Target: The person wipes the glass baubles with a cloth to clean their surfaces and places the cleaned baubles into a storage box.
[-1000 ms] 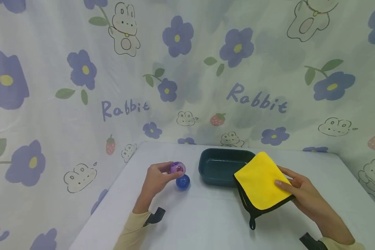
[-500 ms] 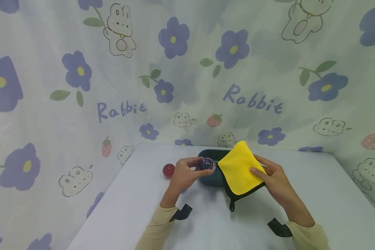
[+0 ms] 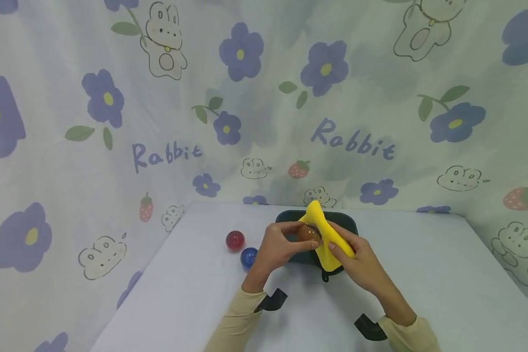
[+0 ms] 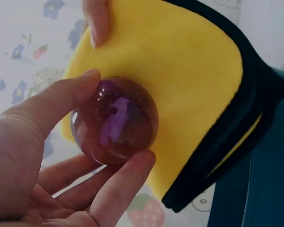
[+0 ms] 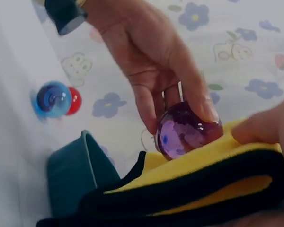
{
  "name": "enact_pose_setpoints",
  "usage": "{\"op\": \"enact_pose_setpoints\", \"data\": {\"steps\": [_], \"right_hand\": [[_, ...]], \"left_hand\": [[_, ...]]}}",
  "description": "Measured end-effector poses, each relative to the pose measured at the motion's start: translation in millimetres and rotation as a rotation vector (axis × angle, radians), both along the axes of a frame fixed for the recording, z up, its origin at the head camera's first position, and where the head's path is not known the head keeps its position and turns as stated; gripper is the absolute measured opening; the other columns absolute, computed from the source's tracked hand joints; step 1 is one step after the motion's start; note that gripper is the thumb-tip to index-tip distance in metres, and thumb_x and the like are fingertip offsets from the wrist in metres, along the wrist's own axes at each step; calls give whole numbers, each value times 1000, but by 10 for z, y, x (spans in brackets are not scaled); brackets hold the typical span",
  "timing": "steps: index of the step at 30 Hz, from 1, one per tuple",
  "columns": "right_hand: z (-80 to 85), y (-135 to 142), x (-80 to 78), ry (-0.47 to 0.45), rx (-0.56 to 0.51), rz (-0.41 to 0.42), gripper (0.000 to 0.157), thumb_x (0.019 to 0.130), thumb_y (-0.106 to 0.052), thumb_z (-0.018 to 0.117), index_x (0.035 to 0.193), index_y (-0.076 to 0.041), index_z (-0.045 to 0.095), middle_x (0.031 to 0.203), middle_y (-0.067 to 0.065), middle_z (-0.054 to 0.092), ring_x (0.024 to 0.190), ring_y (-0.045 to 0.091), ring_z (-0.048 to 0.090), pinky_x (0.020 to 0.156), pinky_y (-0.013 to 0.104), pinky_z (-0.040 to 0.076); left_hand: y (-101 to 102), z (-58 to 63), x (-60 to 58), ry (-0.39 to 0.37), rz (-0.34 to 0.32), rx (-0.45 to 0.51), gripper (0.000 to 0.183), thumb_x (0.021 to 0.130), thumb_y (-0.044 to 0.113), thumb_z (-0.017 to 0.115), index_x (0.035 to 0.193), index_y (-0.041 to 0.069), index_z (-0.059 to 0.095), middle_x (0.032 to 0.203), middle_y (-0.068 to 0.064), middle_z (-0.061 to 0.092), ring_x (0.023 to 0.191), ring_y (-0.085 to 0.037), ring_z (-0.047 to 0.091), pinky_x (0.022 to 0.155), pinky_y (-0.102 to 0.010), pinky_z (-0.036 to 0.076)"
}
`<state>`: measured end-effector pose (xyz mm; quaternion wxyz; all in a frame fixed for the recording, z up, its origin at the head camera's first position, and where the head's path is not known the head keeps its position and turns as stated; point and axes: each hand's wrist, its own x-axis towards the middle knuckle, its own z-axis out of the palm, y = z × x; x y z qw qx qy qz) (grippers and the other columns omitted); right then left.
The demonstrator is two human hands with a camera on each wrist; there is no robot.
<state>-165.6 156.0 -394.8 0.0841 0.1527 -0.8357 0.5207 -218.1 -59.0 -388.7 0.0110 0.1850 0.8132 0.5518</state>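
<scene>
A clear purple ball [image 4: 116, 123] is pinched between the thumb and fingers of my left hand [image 3: 278, 248]. Against the yellow, the ball looks amber in the head view. My right hand [image 3: 356, 259] grips a folded yellow cloth [image 3: 330, 234] with a black edge and a small loop. The cloth lies right up against the ball and bends around its side. Both hands are above the front of a dark green rectangular tub [image 3: 347, 222], whose inside is largely hidden by the hands and cloth.
On the white table [image 3: 167, 293], left of the tub, sit a red ball [image 3: 235, 241] and a blue ball [image 3: 248, 257]; my left wrist is close to the blue one. A curtain [image 3: 264, 98] printed with flowers and rabbits hangs behind the table.
My left hand has carried the purple ball rightward to the cloth. My right hand has brought the cloth leftward, and it now bends against the ball. The red and blue balls have come into view.
</scene>
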Motion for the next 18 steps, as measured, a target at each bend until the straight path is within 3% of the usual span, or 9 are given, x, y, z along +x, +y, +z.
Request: {"op": "enact_pose_setpoints", "data": {"steps": [4, 9, 18], "right_hand": [[-2, -8, 26, 35, 68, 38, 58, 99, -21, 59, 152, -20, 37, 131, 13, 61, 93, 20, 61, 81, 26, 58], [-2, -33, 29, 76, 113, 3, 59, 99, -13, 58, 153, -16, 36, 138, 15, 58, 94, 19, 64, 83, 33, 61], [-74, -85, 29, 137, 156, -49, 57, 98, -5, 57, 151, -16, 39, 146, 16, 53, 82, 16, 60, 68, 19, 56]], "left_hand": [[36, 10, 0, 4, -2, 25, 63, 73, 44, 85, 128, 19, 66, 116, 4, 72, 104, -14, 65, 84, -27, 59], [112, -44, -4, 7, 14, 54, 67, 75, 43, 84, 132, 16, 63, 119, 1, 71, 103, -14, 66, 86, -26, 58], [172, -163, -14, 41, 2, 20, 62, 81, 48, 77, 135, 21, 61, 121, 3, 71, 104, -12, 69, 88, -25, 58]]}}
